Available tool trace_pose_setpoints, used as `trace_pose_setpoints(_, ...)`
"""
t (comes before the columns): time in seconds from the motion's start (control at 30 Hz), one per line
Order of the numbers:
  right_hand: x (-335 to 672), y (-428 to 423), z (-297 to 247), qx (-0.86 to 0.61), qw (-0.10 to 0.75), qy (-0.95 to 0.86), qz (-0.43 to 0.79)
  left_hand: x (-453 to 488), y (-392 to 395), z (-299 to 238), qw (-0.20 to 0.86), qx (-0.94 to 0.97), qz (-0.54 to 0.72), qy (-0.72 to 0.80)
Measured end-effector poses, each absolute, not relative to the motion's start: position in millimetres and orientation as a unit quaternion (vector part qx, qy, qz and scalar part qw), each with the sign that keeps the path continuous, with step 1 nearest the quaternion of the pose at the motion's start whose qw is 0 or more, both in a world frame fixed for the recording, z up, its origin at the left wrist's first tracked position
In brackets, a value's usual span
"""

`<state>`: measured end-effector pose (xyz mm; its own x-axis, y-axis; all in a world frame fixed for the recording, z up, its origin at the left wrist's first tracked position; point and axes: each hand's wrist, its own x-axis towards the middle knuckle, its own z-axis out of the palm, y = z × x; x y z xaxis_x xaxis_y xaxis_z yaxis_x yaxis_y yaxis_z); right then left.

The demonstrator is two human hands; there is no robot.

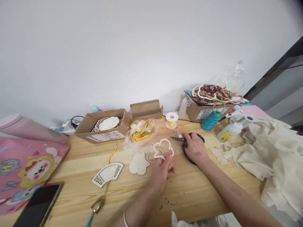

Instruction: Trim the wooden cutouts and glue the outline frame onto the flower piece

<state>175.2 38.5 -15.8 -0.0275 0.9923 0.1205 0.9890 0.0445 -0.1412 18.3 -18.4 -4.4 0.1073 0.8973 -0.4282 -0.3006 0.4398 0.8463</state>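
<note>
My left hand (163, 171), a bracelet at its wrist, pinches the lower edge of a pale flower-shaped openwork frame (170, 145) just above the table. My right hand (195, 148) is closed over the black-handled scissors (178, 139), whose blades point left toward the frame. Parts of the handles are hidden under the fingers. Left of the frame lies a solid whitish flower-shaped piece (139, 164). Farther left is a fan-shaped frame (107, 174) with a yellow cord (113, 154) at its top.
Behind stand a box of pale pieces (101, 137), a bag of yellow cords (140, 132), a thread spool (171, 120) and a full box (201, 112). Teal thread (211, 121), a glue bottle (229, 131) and cream cloth (267, 151) sit right. A phone (39, 205) and spoon (98, 205) lie front left.
</note>
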Motion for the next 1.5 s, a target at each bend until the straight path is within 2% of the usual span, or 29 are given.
trace_pose_setpoints(0.27, 166, 25, -16, -0.607, 0.142, -0.779, 0.067, 14, -3, -8, 0.677, 0.254, 0.52, 0.454)
trace_pose_setpoints(0.6, 158, 24, -11, -0.618, 0.065, -0.78, 0.076, 12, -6, -12, 0.661, 0.285, 0.51, 0.471)
trace_pose_setpoints(0.83, 157, 27, -11, -0.628, 0.041, -0.773, 0.079, 8, -8, -8, 0.658, 0.299, 0.493, 0.484)
trace_pose_setpoints(1.5, 157, 30, -12, -0.633, 0.037, -0.77, 0.072, 5, -7, -9, 0.655, 0.292, 0.484, 0.501)
